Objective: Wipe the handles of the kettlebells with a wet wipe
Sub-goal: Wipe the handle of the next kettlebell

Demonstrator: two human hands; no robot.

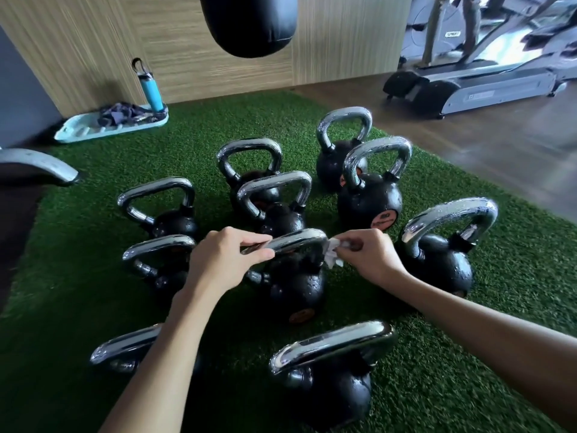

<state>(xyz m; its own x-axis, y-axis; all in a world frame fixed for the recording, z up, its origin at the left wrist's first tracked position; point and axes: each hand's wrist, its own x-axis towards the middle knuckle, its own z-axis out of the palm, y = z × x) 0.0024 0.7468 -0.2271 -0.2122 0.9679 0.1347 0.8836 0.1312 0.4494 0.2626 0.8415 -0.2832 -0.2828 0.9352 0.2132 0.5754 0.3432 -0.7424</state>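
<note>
Your left hand [224, 260] grips the left end of the chrome handle [298, 242] of the centre kettlebell [296, 290], with thumb and fingers curled round the bar. Your right hand [371, 257] pinches a crumpled white wipe [332, 257] between thumb and fingertips. The wipe touches the handle's right bend. The kettlebell stands upright on green turf [78, 301], ringed by other kettlebells [371, 198]. Beyond them, a blue bottle [151, 90] stands by the wall and a black punch bag [249, 23] hangs above.
</note>
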